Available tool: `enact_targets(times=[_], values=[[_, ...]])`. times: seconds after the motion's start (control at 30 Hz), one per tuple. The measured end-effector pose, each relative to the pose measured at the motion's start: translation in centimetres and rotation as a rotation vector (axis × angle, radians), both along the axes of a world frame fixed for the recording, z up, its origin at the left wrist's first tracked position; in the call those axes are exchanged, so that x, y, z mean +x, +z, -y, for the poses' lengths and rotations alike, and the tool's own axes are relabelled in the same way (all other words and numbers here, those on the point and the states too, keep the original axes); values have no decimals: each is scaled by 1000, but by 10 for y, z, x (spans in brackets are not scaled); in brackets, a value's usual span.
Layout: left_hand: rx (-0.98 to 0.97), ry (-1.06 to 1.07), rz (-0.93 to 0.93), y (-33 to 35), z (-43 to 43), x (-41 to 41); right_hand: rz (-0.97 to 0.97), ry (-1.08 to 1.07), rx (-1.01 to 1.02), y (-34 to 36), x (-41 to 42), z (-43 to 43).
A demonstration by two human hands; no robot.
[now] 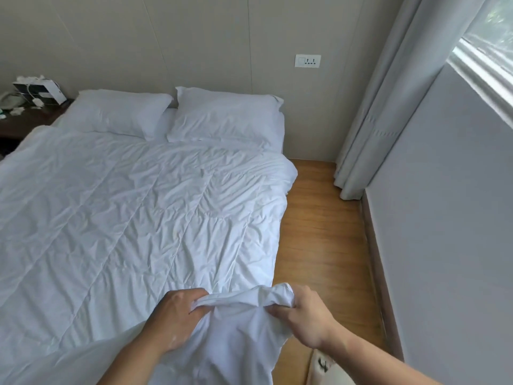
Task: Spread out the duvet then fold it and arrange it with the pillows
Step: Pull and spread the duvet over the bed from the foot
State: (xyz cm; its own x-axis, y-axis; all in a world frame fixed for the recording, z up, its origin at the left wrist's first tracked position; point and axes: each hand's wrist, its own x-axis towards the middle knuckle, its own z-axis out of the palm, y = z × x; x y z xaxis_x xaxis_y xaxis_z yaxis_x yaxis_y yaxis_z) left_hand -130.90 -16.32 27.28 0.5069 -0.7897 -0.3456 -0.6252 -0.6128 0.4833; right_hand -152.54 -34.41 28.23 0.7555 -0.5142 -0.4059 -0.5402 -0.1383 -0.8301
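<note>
A white, creased duvet (133, 212) lies spread over most of the bed. Two white pillows lie side by side at the head, one on the left (116, 112) and one on the right (224, 115). At the bed's near right corner a bunched corner of the duvet is lifted off the mattress. My left hand (177, 315) grips the fabric on the left of that bunch, fingers curled into it. My right hand (308, 318) pinches the corner tip on the right, over the bed's edge.
A dark bedside table (25, 118) with a box and small items stands at the far left. Wooden floor (322, 245) runs along the bed's right side, bounded by a grey wall and a long curtain (380, 107). A wall socket (307, 61) is above the bed.
</note>
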Motion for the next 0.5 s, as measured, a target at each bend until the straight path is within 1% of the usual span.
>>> enact_targets(times=[0.23,0.33,0.5], values=[[17,90,55,-6,127,70,32,10,95,-30,78,142],[41,135,60,-1,186,101,45,27,156,-29,113,202],[47,144,80,8,278,152,28,61,195,-29,168,299]])
